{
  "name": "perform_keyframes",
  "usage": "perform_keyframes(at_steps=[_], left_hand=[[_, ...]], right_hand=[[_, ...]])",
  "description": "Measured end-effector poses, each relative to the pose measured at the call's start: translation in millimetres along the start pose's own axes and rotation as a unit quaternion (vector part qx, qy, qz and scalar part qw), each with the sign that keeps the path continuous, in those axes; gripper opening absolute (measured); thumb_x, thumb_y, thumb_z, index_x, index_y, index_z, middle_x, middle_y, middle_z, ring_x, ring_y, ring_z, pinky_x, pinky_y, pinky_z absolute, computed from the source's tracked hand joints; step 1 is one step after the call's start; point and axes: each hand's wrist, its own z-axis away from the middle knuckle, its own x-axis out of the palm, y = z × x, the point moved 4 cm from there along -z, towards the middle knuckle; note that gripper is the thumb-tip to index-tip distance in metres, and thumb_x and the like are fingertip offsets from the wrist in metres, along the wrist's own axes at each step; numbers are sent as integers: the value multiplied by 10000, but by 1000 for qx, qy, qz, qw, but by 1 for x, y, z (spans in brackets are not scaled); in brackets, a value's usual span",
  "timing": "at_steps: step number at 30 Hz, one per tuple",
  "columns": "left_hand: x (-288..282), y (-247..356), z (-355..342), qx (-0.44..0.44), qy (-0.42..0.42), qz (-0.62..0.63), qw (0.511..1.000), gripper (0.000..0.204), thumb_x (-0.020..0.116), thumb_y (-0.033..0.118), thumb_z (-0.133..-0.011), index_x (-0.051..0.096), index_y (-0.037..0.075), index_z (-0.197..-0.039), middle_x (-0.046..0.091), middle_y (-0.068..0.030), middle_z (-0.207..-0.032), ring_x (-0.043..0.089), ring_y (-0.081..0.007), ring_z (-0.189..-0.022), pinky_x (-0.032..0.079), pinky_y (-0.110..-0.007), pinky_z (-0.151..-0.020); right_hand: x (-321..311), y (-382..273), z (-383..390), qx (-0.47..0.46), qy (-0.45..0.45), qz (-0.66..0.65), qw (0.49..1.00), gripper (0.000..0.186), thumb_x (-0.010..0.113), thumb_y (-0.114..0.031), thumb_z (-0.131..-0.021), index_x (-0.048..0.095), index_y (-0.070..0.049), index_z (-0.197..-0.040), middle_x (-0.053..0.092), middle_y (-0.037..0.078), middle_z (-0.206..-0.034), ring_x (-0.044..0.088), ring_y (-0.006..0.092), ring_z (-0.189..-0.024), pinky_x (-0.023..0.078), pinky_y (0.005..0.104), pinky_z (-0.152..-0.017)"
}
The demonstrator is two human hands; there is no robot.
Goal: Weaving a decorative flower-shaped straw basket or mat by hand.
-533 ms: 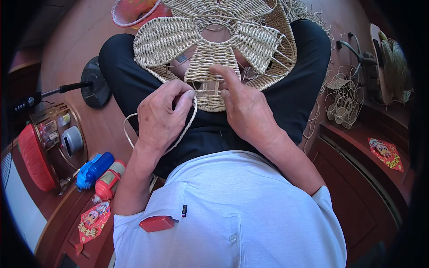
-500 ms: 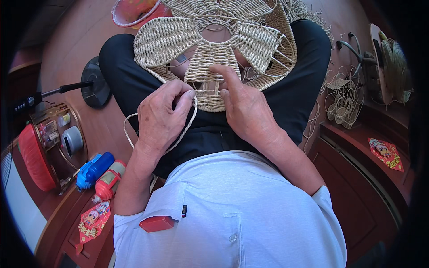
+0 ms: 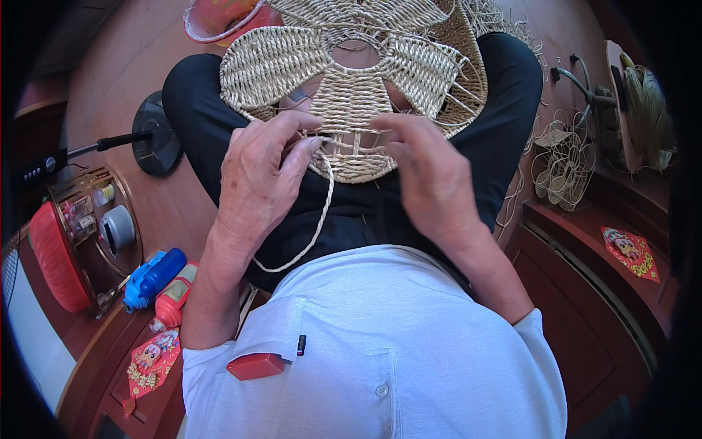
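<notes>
A woven straw piece (image 3: 351, 102) with petal-shaped panels around a round hole rests across my lap. Its nearest panel has a band of bare strands showing above a woven rounded edge. My left hand (image 3: 265, 164) pinches a pale twisted straw cord (image 3: 327, 201) at the left side of that band. From there the cord loops down across my dark trousers toward my left forearm. My right hand (image 3: 436, 179), smeared by motion, hovers at the right side of the same panel. Its index finger and thumb look apart, with nothing seen between them.
A red bucket (image 3: 219, 20) stands at the far left, and loose straw (image 3: 504, 25) lies at the far right. A wire frame (image 3: 563, 164) sits to the right. Blue and pink bottles (image 3: 162, 276) lie at left, near a black round stand base (image 3: 157, 135).
My right hand has lifted off the panel and shifted right. My left hand has turned and moved slightly up at the panel's left edge; the cord now hangs in a wider loop.
</notes>
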Motion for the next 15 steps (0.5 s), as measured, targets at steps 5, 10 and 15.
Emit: perform_keyframes(at_steps=[5, 10, 15], left_hand=[[7, 21, -9, 184, 59, -76, 978, 220, 783, 153, -1018, 797, 114, -1234, 760, -79, -1134, 692, -287, -1107, 491, -422, -1039], [53, 45, -10, 214, 7, -54, 975, 156, 789, 173, -1004, 757, 101, -1138, 693, -91, -1077, 673, -301, -1086, 508, -459, -993], [65, 74, -11, 250, 5, 27, 968, 118, 770, 161, -1028, 687, 79, -1048, 644, -103, -1000, 700, -307, -922, 588, -430, -810]], right_hand=[[-80, 36, 11, 156, 22, -194, 968, 169, 648, -31, -1141, 707, -43, -1299, 684, -4, -1093, 626, 82, -976, 530, 260, -892], [-179, 65, 31, 99, 63, -397, 910, 245, 589, -1, -1141, 595, -35, -1383, 608, 51, -1131, 559, 124, -976, 519, 288, -883], [-227, 103, 44, 71, 183, -694, 693, 410, 629, 22, -1115, 533, -12, -1512, 630, 76, -1177, 589, 140, -1021, 545, 313, -911]])
